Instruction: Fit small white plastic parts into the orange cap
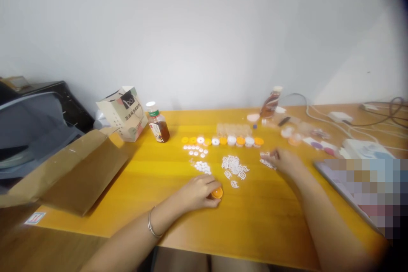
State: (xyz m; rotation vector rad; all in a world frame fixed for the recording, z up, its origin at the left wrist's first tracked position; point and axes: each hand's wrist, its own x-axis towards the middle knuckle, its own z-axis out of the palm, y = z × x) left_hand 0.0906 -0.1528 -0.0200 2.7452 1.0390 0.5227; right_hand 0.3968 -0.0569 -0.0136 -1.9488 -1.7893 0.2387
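Note:
My left hand (201, 191) is closed around a small round orange cap (217, 193), its open side tilted up, near the table's front edge. Over on the right, my right hand (282, 161) has its fingertips pinched at some flat white cut-out pieces (267, 162); blur hides exactly how they are held. Between the hands lies a loose pile of white openwork cut-outs (234, 165). Beyond my left hand are a heap of small white discs (202, 167) and several spread-out white discs (195, 150). A row of orange and white round caps (223, 141) runs behind them.
A clear plastic tray (234, 130) sits behind the caps. Brown drink bottles (158, 125) (270, 104) stand left and right at the back. A paper bag (124, 114) and an opened cardboard box (86, 170) are at left. Cables (328, 121) and a laptop-like flat object (347, 191) lie right.

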